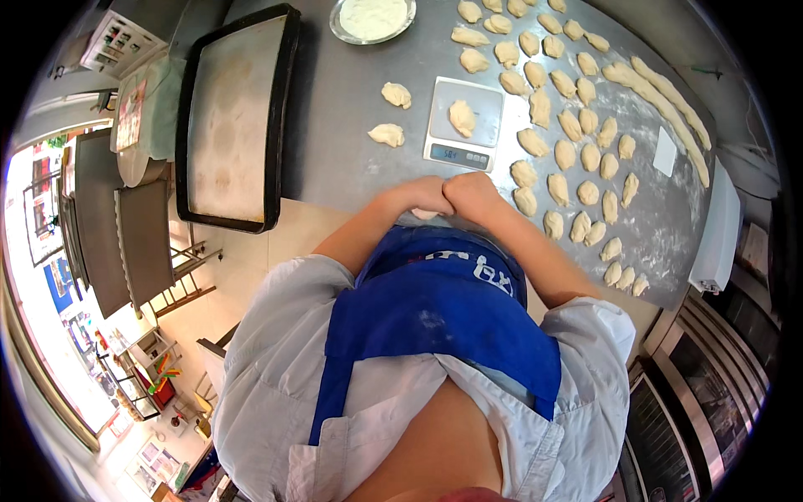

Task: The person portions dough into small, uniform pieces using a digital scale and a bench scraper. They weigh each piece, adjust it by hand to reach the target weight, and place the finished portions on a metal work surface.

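Observation:
My left hand is curled at the table's front edge, in front of my apron. A piece of pale dough shows below its fingers. Pressed against it is my right hand, with fingers folded in; whatever lies inside them is hidden. Just beyond both hands stands a white digital kitchen scale, its display lit. One lump of dough rests on the scale's platform. Left of the scale lie two more dough lumps, a farther one and a nearer one.
Several rows of dough pieces cover the floured steel table to the right. Two long dough strips and a white scraper lie beyond them. A black-rimmed baking tray stands left, a bowl of flour at the back.

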Motion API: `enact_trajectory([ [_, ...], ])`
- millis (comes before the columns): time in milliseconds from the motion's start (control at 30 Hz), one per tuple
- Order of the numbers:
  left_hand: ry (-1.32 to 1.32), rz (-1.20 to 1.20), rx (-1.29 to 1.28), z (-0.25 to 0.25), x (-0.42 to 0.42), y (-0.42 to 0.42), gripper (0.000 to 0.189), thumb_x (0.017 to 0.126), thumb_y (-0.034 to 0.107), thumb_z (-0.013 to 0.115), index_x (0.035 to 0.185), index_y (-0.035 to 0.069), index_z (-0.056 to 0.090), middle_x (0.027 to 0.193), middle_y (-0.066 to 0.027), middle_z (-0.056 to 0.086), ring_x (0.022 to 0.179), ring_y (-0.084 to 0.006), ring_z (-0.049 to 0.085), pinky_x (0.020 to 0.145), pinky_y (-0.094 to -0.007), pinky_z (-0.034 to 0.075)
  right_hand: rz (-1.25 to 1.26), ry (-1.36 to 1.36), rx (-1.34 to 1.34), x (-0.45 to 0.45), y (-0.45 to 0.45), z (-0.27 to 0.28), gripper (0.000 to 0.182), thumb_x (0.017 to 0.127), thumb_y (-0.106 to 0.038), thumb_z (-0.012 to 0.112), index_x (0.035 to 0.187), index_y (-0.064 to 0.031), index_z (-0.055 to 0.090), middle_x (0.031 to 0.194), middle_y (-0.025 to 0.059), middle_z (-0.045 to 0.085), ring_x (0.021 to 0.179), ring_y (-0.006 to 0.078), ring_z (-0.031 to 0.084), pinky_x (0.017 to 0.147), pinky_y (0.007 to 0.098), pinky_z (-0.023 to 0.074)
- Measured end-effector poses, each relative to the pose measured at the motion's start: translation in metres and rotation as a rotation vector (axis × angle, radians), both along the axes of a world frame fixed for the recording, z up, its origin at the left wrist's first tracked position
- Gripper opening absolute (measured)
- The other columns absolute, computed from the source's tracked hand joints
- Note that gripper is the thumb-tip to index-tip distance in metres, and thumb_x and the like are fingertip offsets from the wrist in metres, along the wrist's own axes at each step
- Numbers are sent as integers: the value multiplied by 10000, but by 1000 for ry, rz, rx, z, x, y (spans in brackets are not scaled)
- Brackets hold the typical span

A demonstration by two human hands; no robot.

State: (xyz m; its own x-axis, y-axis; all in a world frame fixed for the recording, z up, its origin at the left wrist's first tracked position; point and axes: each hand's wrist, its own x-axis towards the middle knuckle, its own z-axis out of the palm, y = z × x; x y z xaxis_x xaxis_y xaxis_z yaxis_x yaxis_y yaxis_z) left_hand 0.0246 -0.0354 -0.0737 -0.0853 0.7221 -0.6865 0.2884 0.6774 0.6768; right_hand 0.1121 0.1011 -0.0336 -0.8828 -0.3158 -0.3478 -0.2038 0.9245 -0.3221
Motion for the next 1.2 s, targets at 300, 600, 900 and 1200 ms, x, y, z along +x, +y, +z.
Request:
enact_trajectory([
  [300,695,-397,-29,6,-1,-17,357,828,437,601,969,142,745,967,-153,727,978,-297,691,1068,-506,340,-166,-33,-222,11,-17,-1,126,797,-146,607,814,-31,656,834,176,696,757,353,686,633,469,544],
  [600,717,30,176,2,27,-33,734,718,480,761,1311,124,517,1258,-149,588,1248,-303,508,1152,-483,293,-730,458,-437,-87,44,33,566,887,-348,667,1351,-62,514,1076,201,656,934,414,636,819,472,508],
  [900,905,289,293,-10,36,-90,491,746,265,774,1171,102,590,1118,-100,580,1117,-300,531,954,-435,429,-620,675,-227,-79,30,-30,299,801,-234,722,1047,-78,654,1034,103,613,982,319,584,887,444,484],
  [1200,751,254,166,-14,46,-73,432,795,268,732,1147,69,579,1118,-173,626,1071,-355,593,891,-475,469,-225,526,-571,-60,-40,-11,338,797,-94,657,1133,-77,625,1156,120,599,1053,337,590,918,447,477],
])
